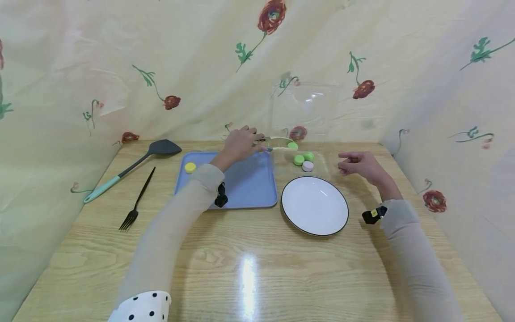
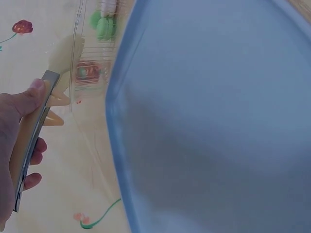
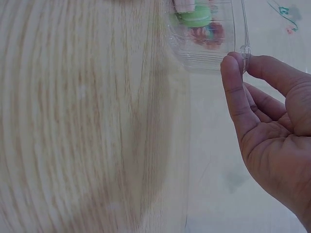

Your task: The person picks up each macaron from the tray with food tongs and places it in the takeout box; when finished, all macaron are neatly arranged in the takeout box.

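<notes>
My left hand (image 1: 240, 145) holds metal tongs (image 2: 34, 131) with cream-coloured tips, above the far right corner of a blue tray (image 1: 249, 188). In the head view, a green macaron (image 1: 292, 145) is at the tong tips, over the back of a clear plastic box (image 1: 322, 163). Inside the box sit two more green macarons (image 1: 298, 160) and a pale purple macaron (image 1: 307, 166). The box's transparent lid (image 1: 303, 107) stands raised against the cloth. With thumb and fingertips, my right hand (image 3: 277, 102) pinches the box's clear edge. A yellow macaron (image 1: 190, 167) lies on the tray's left side.
A white plate (image 1: 315, 205) with a dark rim lies in front of the box. Left of the tray are a black fork (image 1: 137, 201) and a spatula (image 1: 137, 164) with a turquoise handle. Flowered cloth (image 1: 201, 53) hangs behind the wooden table (image 1: 201, 268).
</notes>
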A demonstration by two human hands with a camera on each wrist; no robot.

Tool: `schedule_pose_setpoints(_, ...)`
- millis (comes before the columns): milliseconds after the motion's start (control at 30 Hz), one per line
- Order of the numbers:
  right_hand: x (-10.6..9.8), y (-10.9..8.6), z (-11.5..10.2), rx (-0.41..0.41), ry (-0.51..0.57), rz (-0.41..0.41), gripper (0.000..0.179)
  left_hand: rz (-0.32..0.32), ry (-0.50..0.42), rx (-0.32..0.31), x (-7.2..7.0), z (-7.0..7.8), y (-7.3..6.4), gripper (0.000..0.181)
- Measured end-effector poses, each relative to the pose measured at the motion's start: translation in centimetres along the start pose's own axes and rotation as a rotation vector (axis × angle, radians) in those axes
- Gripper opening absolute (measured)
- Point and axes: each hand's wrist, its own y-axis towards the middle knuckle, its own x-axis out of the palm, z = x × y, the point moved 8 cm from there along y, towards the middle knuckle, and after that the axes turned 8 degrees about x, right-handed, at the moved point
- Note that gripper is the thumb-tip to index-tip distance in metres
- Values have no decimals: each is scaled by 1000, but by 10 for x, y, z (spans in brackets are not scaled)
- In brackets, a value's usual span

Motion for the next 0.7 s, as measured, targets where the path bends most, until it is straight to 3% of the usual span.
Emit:
schedule_pose_setpoints(233,-1,0,0,10,2,-13,60,-32,14,5,6,2,4,59)
schedule_pose_setpoints(700,0,2,-2,23,24,-24,59,1,-8,-11,10,3,8,55)
